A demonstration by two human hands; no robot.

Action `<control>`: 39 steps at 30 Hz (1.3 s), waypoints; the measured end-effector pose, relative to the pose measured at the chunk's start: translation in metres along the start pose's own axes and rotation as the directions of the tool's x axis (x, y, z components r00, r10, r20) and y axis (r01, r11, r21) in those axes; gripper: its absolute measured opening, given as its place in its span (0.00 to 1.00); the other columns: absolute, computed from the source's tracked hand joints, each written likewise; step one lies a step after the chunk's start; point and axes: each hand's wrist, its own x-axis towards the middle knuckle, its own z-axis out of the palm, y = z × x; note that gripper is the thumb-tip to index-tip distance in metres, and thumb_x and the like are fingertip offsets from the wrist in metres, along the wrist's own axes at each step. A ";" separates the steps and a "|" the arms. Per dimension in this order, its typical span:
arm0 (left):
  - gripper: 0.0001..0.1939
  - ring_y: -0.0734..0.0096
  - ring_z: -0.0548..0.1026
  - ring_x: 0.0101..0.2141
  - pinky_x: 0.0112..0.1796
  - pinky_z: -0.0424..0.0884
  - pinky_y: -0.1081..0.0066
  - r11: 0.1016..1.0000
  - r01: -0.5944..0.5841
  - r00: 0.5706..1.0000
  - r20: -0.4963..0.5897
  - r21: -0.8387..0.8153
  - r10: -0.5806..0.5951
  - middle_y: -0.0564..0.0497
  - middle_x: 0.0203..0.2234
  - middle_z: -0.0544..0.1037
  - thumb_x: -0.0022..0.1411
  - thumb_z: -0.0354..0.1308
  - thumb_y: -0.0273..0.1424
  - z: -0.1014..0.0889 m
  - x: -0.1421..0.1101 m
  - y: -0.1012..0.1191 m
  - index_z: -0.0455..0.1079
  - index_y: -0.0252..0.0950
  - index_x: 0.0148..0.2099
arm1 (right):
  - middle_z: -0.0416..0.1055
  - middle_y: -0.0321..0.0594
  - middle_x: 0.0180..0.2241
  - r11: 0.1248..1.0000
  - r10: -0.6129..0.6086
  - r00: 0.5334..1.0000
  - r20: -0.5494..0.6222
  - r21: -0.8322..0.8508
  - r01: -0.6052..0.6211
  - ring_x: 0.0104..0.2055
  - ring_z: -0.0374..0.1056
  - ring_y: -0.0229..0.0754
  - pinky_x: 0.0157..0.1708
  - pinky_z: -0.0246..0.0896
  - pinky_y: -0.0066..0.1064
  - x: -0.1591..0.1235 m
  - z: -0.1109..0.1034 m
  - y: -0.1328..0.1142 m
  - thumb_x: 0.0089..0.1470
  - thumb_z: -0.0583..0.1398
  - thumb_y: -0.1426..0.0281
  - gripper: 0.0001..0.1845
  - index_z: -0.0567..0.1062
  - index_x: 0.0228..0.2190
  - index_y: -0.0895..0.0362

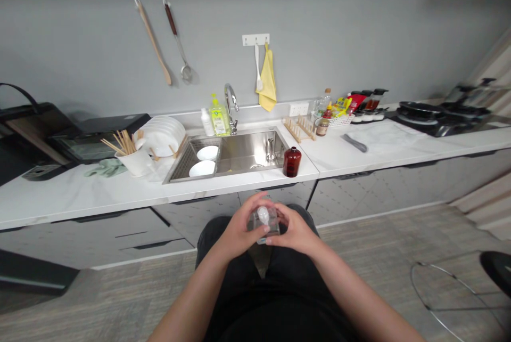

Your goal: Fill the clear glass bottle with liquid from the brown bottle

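Note:
My left hand and my right hand are held together above my lap, both gripping a small clear square bottle from its sides. A white rounded part, perhaps a cap, shows at its top. My fingers cover part of the bottle, and its contents are hard to make out.
In front of me runs a white marble counter with a steel sink, a tap, a dish rack, a dark red bottle and a utensil cup. A stove with pans stands at the right. A stool sits at the lower right.

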 end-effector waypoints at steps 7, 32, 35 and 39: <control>0.36 0.49 0.85 0.57 0.66 0.76 0.47 0.993 0.048 0.987 -0.160 0.104 -0.031 0.44 0.51 0.86 0.63 0.77 0.33 0.000 0.000 -0.006 0.73 0.42 0.71 | 0.83 0.47 0.59 1.000 0.014 1.000 -0.020 -0.018 -0.014 0.58 0.83 0.57 0.60 0.80 0.48 -0.002 -0.001 0.010 0.46 0.85 0.62 0.45 0.79 0.62 0.49; 0.27 0.54 0.87 0.50 0.59 0.80 0.54 0.976 0.070 0.953 -0.301 0.205 -0.005 0.47 0.46 0.88 0.61 0.77 0.34 -0.004 0.003 -0.011 0.82 0.41 0.62 | 0.84 0.47 0.58 0.996 0.073 0.997 -0.021 -0.054 -0.074 0.55 0.82 0.54 0.55 0.79 0.44 0.001 0.000 0.017 0.44 0.86 0.61 0.44 0.80 0.60 0.50; 0.25 0.53 0.88 0.51 0.59 0.81 0.54 0.979 0.057 0.950 -0.312 0.194 0.006 0.46 0.46 0.89 0.65 0.76 0.36 -0.007 0.007 -0.004 0.81 0.41 0.63 | 0.84 0.46 0.56 0.994 0.071 0.997 -0.042 -0.077 -0.074 0.53 0.82 0.53 0.54 0.79 0.44 0.001 0.001 0.016 0.46 0.85 0.60 0.42 0.80 0.59 0.50; 0.23 0.52 0.89 0.54 0.63 0.79 0.52 0.977 0.020 0.951 -0.306 0.213 0.048 0.45 0.49 0.91 0.68 0.75 0.35 -0.012 0.010 0.007 0.80 0.41 0.63 | 0.84 0.45 0.55 0.991 0.087 0.992 -0.088 -0.093 -0.095 0.52 0.82 0.53 0.55 0.79 0.45 0.000 0.001 0.018 0.46 0.85 0.59 0.42 0.80 0.59 0.50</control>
